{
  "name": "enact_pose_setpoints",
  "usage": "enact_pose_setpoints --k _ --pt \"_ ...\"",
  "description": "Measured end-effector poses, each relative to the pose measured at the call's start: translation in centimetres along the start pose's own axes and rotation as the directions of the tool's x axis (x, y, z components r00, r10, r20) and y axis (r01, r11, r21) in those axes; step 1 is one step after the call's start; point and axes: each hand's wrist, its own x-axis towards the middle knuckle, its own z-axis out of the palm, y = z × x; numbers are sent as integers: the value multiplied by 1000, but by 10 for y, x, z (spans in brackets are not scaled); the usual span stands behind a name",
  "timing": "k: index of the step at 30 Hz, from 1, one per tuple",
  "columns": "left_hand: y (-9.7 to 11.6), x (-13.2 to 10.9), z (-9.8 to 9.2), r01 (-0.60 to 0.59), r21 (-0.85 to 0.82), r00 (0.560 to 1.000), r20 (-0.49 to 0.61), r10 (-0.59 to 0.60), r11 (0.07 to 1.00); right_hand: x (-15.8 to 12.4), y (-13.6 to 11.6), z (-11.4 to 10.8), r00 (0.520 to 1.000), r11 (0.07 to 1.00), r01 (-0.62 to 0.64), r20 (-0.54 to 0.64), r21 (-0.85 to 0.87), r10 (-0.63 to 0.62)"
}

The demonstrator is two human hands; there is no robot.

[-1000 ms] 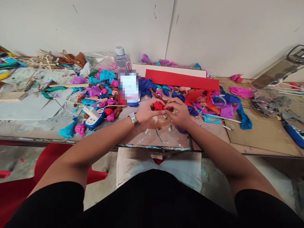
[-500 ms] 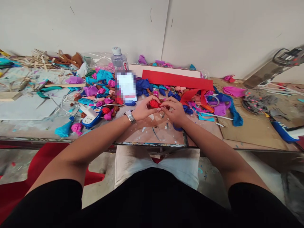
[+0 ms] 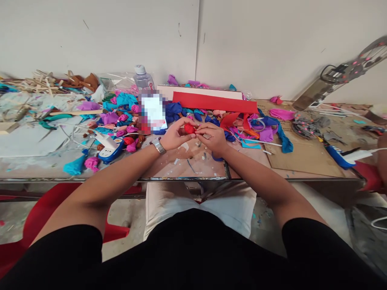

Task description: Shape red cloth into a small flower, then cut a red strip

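Above the front part of the table, a red crepe-paper rose is held between my two hands. My left hand, with a metal watch at the wrist, is closed around its left side. The fingertips of my right hand pinch the narrow end of the rose on the right. Behind the hands lies a flat red crepe-paper strip. Just left of them stands a phone, its screen blurred out. Several small paper roses in pink, blue and brown are heaped around it.
A plastic bottle stands behind the phone. Left are a blue-and-white power strip, green-handled pliers and a pile of wooden sticks. Right are cardboard, paper scraps, a dark bottle leaning at the wall and another power strip.
The view has turned to the right, so the table's things sit further left. Both hands stay on the red rose; my right fingers have shifted slightly at its narrow end.
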Motion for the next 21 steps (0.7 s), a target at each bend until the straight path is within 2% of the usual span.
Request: enact_pose_setpoints --k 6,16,21 --pt "7 2 -8 -133 212 991 30 129 968 2 1 -3 1000 999 27 -11 -24 -27" --pt "7 0 -10 -122 286 993 28 119 950 6 2 -8 994 994 109 6 9 -109" --pt "9 1 -9 -139 318 989 3 146 938 7 2 -7 998 996 67 12 56 -68"
